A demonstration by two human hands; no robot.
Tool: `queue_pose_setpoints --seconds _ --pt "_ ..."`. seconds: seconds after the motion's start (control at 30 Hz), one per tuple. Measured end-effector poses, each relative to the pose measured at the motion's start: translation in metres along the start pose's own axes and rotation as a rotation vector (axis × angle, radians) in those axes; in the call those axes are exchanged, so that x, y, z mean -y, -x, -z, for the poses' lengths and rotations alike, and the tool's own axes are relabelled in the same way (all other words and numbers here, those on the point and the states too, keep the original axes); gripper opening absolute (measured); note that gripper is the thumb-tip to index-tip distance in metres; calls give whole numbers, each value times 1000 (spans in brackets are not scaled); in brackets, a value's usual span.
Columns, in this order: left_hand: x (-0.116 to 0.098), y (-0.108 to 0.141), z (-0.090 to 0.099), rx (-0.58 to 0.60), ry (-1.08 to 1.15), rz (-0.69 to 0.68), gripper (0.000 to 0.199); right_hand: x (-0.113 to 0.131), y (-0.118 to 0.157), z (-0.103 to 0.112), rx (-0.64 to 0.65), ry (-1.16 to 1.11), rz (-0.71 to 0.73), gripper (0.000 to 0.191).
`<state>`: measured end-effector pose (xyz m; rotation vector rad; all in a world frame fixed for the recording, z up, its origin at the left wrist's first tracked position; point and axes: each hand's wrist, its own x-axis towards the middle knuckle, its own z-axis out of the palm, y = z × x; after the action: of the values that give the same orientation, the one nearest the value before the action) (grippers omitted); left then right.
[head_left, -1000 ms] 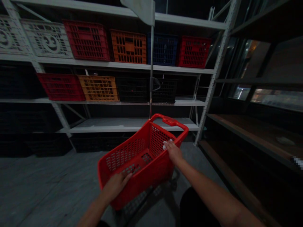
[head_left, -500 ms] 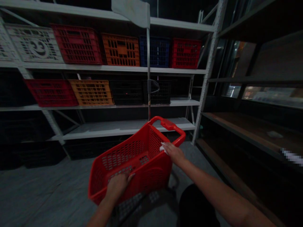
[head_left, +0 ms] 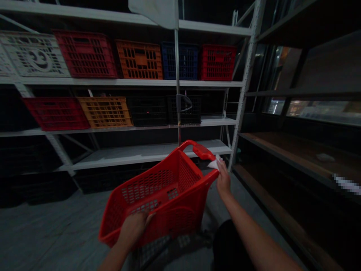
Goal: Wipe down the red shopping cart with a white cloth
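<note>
A red shopping cart (head_left: 175, 210) stands in front of me, its handle (head_left: 203, 152) toward the upper right and a pole rising behind it. My left hand (head_left: 134, 226) grips the near side rim, fingers over the inside and thumb outside. At the handle's right corner, my right hand (head_left: 223, 177) presses a white cloth (head_left: 214, 163) against the red plastic, its fingers closed round it. The basket holds nothing that I can see.
White metal shelving (head_left: 135, 82) with coloured crates, among them an orange crate (head_left: 139, 60) and a yellow crate (head_left: 105, 112), stands behind the cart. Dark wooden shelves (head_left: 287, 150) run along the right, close to my right arm.
My right hand has moved with the cloth from the cart's side rim up and right to the handle corner. My left hand still holds the near rim.
</note>
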<state>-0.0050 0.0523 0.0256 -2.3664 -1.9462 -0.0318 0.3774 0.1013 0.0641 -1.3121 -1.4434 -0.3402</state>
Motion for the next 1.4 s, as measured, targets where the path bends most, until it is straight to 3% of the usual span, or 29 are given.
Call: queue_pose_setpoints --seconds 0.1,0.2,0.27,0.33,0.43,0.53,0.67,0.77,0.83,0.9,1.03,1.1,1.17,1.27,1.33,1.4 --pt "-2 0 3 26 -22 -3 56 38 50 -29 -107 -117 -4 49" --pt "-1 0 3 46 -43 -17 57 54 82 -49 -88 -156 90 52" --pt "0 0 1 42 -55 -22 59 49 84 -53 -74 -152 141 54" --pt "2 -1 -1 28 -58 -27 60 36 69 -49 -124 -143 117 54" --pt "2 0 -1 4 -43 -29 59 16 33 -37 -242 -171 -65 51" --pt "1 1 2 0 -13 -30 59 16 18 -35 -312 -244 -263 50" --pt "-1 2 3 5 3 -19 60 48 60 -55 -255 -324 -413 51" --pt "1 2 1 15 9 -8 59 68 96 -67 -167 -361 -398 51" --pt "4 3 -2 22 13 -16 59 71 100 -67 -161 -361 -391 51" --pt "7 4 -3 20 17 -33 59 63 86 -59 -213 -352 -418 52" --pt "15 9 -1 17 30 -52 59 29 28 -29 -293 -374 -430 54" --pt "21 11 1 16 48 -60 59 10 -4 -15 -153 -417 -369 50" --pt "29 11 3 15 75 -52 58 -5 -31 -6 86 -482 -288 43" --pt "38 4 5 -2 118 11 58 -11 -55 -3 353 -551 -182 35" --pt "34 -3 7 -85 126 22 55 -4 -57 -6 367 -531 -144 33" --pt "16 -10 11 -222 126 -23 48 9 -49 -9 282 -470 -114 32"
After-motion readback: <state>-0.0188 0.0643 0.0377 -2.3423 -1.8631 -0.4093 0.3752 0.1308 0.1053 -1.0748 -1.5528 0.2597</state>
